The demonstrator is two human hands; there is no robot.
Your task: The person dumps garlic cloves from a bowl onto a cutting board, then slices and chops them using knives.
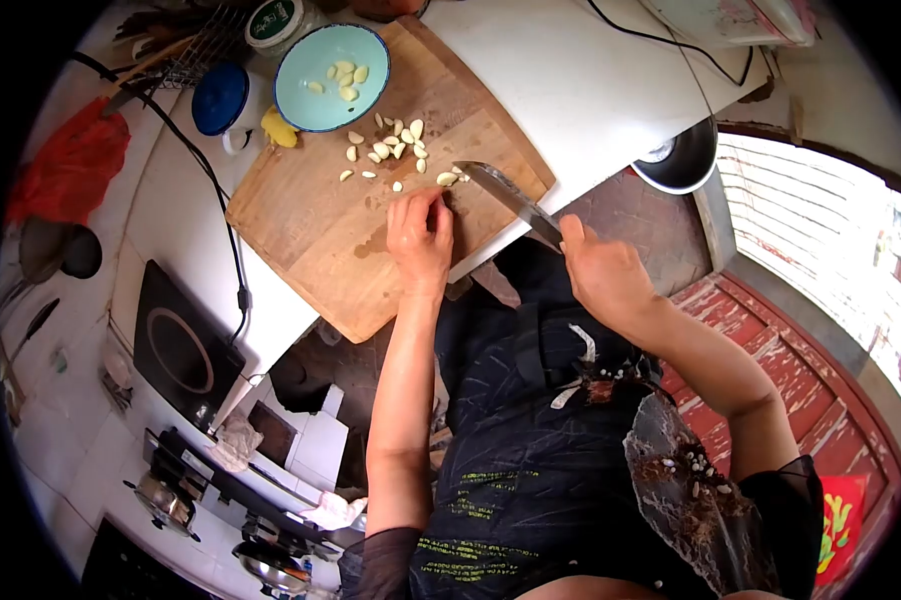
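Observation:
My right hand [610,275] is wrapped round the handle of a kitchen knife [510,197]. The blade points up and left over the right part of a wooden cutting board [310,235], its tip beside a garlic clove [447,179]. Near that clove, my left hand [420,232] rests on the board with its fingers curled in; whatever they hold, if anything, is hidden. Several peeled garlic cloves [381,150] lie scattered beyond the hand. At the board's far edge stands a light-blue bowl [295,100] with several more cloves inside.
A lidded jar [273,22], a blue-lidded container [220,98] and a yellow piece [279,127] sit by the bowl. A black cord [232,235] runs along the white counter [560,80]. An induction cooker [180,345] lies left; a metal pot [697,165] is beyond the right counter edge.

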